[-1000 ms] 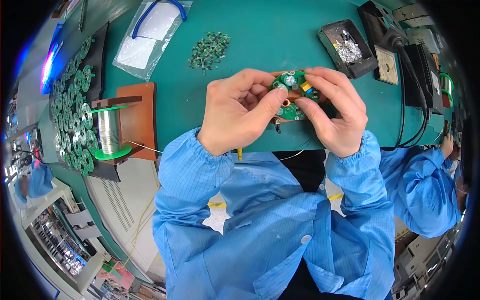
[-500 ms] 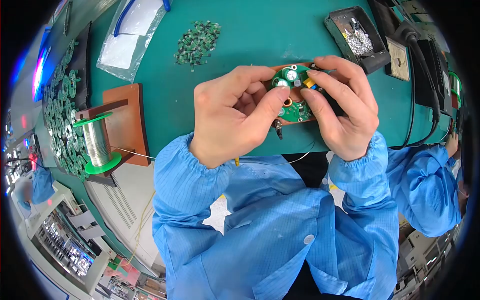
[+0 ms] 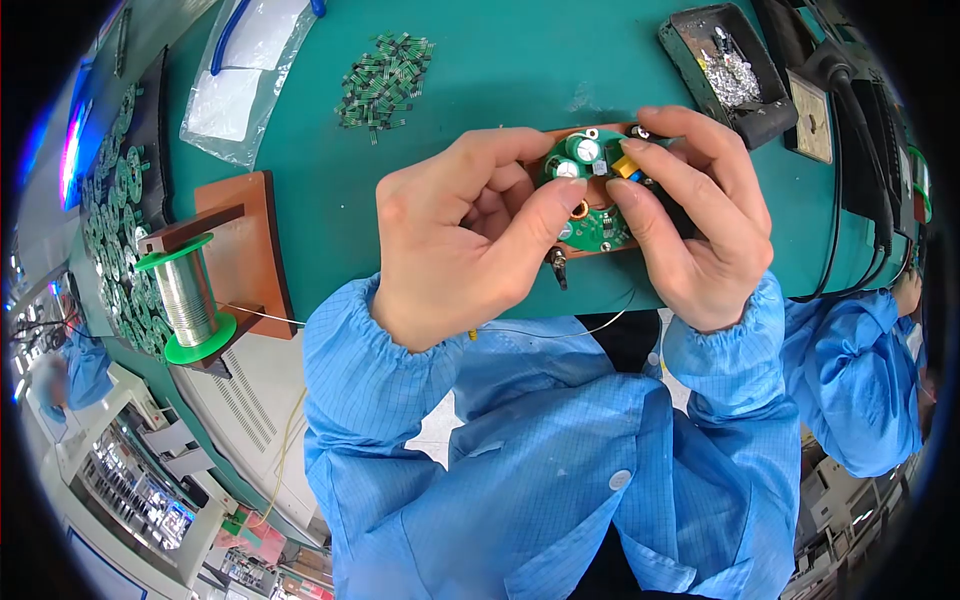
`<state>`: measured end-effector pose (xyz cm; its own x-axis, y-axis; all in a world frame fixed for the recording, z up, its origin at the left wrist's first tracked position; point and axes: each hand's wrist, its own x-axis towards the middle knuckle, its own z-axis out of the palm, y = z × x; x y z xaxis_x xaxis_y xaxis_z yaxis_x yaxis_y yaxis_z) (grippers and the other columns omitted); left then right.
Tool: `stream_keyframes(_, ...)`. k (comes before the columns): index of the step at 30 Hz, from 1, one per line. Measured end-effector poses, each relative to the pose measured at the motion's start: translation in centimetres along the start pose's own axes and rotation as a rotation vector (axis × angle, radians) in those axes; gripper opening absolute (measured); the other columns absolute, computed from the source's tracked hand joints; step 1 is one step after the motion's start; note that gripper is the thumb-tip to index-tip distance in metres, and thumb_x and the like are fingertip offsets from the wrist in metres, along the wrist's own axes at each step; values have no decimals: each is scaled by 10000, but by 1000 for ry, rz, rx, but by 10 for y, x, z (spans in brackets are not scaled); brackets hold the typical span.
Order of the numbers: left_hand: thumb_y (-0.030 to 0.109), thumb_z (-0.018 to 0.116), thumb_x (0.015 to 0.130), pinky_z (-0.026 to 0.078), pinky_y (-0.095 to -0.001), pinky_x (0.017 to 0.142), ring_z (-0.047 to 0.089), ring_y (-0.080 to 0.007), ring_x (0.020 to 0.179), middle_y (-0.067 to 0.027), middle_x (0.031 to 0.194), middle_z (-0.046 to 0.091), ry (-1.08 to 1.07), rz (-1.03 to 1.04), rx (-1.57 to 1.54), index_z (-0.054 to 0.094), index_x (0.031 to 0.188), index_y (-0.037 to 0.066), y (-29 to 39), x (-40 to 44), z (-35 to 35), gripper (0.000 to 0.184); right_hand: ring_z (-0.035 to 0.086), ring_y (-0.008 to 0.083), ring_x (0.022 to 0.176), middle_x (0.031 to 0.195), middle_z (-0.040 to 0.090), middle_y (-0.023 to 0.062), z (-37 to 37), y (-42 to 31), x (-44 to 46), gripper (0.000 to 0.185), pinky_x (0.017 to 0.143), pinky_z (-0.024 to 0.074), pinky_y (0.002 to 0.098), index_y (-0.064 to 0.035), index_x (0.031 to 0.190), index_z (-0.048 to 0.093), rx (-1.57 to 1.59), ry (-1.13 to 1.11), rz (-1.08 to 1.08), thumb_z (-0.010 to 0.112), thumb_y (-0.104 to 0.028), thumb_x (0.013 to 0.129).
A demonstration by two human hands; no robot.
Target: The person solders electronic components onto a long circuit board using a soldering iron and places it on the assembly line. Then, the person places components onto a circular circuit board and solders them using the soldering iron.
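Note:
A round green circuit board (image 3: 603, 228) sits on a brown fixture plate (image 3: 570, 131) between my hands. It carries tall capacitors (image 3: 584, 150), a copper-wound ring coil (image 3: 579, 209) and a yellow part (image 3: 625, 166) with blue beside it. My left hand (image 3: 465, 225) is closed at the board's left side, thumb by the coil and index finger at the far edge. On the other side, my right hand (image 3: 705, 215) closes its thumb and index finger about the yellow part and the board's right edge. Its fingertips partly cover what they touch. A dark clip (image 3: 558, 268) projects from the plate's near side.
A solder spool (image 3: 190, 300) stands on a brown stand at left, its wire trailing right. Many round boards (image 3: 125, 180) lie beyond it. Small board strips (image 3: 385, 82), a plastic bag (image 3: 240, 85) and a black parts box (image 3: 728, 75) are farther back. Another person's sleeve (image 3: 850, 370) is at right.
The view has shifted slightly, so the bench items appear a little displaced. Both hands keep nearly the same hold at the board; the right hand's fingers have moved only slightly.

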<state>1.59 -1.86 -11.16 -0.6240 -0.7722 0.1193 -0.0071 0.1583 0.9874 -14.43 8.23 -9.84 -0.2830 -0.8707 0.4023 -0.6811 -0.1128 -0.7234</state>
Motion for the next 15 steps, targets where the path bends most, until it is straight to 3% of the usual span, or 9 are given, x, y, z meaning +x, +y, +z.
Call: stream_keyframes(15,37,739,773,342,-146,418,467,6,490,2,612,569,2,3,30,633,983,-29,2,-1,-1,244,577,165,784,1107,592,170,-3,-1,1,279,676,494,264,32,988,675,4,0,1,716,69,715)
